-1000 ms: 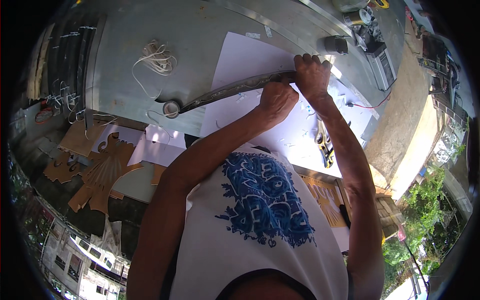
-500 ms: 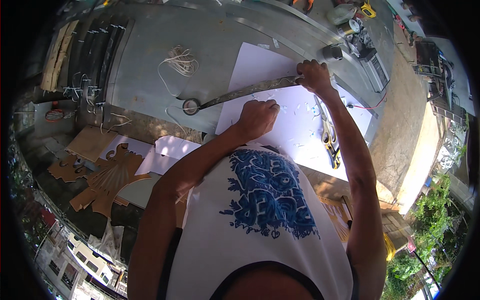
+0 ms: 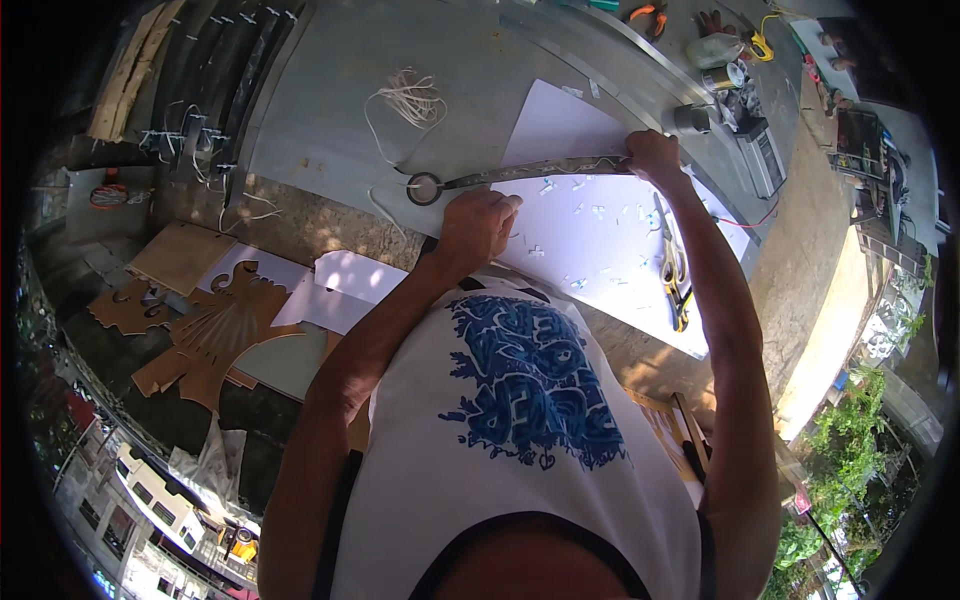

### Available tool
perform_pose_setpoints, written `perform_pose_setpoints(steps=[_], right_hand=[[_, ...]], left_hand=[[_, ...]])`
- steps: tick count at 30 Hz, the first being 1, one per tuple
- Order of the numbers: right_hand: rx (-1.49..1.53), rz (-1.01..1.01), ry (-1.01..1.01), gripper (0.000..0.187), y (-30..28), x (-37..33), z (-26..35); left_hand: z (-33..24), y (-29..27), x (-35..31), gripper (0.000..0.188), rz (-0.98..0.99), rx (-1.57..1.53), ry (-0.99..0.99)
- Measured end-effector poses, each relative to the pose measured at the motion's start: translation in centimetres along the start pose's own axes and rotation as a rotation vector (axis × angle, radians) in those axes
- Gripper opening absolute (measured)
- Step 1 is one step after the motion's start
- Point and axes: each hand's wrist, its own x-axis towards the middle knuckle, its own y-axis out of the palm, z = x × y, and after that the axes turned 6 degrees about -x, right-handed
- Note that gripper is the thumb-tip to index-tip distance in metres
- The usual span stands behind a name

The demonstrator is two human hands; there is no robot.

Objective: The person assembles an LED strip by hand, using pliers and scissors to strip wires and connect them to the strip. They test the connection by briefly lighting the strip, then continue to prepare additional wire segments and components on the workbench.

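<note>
A long dark metal strip (image 3: 530, 172) with a ring (image 3: 423, 188) at its left end lies across a large white sheet (image 3: 600, 240) on a grey table (image 3: 330, 110). My right hand (image 3: 655, 155) grips the strip's right end and holds it down on the sheet. My left hand (image 3: 478, 225) is curled into a fist just below the strip, close to the ring end and at the sheet's left edge. Anything inside that fist is hidden. Small white paper scraps dot the sheet.
Yellow-handled scissors (image 3: 675, 275) lie on the sheet's right part. A coil of white cord (image 3: 415, 100) rests on the table behind the ring. Tools and a small black cylinder (image 3: 690, 118) crowd the far right. Cardboard cut-outs (image 3: 215, 330) lie on the ground at left.
My left hand has slid left along the lower edge of the strip toward the ring. My right hand has stayed on the strip's right end.
</note>
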Motion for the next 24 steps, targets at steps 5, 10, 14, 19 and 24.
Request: perform_pose_setpoints(steps=[5, 10, 14, 19, 24], right_hand=[[0.661, 0.039, -0.091, 0.032, 2.2, -1.1, -6.3], [0.935, -0.269, 0.194, 0.032, 2.8, -6.0, -7.8], [0.963, -0.345, 0.186, 0.034, 5.2, -9.0, -4.8], [1.083, -0.456, 0.234, 0.031, 4.9, -9.4, 1.8], [1.12, -0.53, 0.157, 0.024, 4.4, -8.4, 4.3]], left_hand=[[0.3, 0.5, 1.8, 0.017, 0.08, -0.022, -0.092], [-1.0, 1.2, 3.2, 0.018, 0.17, -0.276, -0.246], [-2.1, 2.6, 4.4, 0.019, 0.215, -0.317, -0.245], [-2.5, 3.6, 6.8, 0.02, 0.307, -0.316, -0.282], [-1.2, 5.5, 8.2, 0.026, 0.228, -0.29, -0.24]])
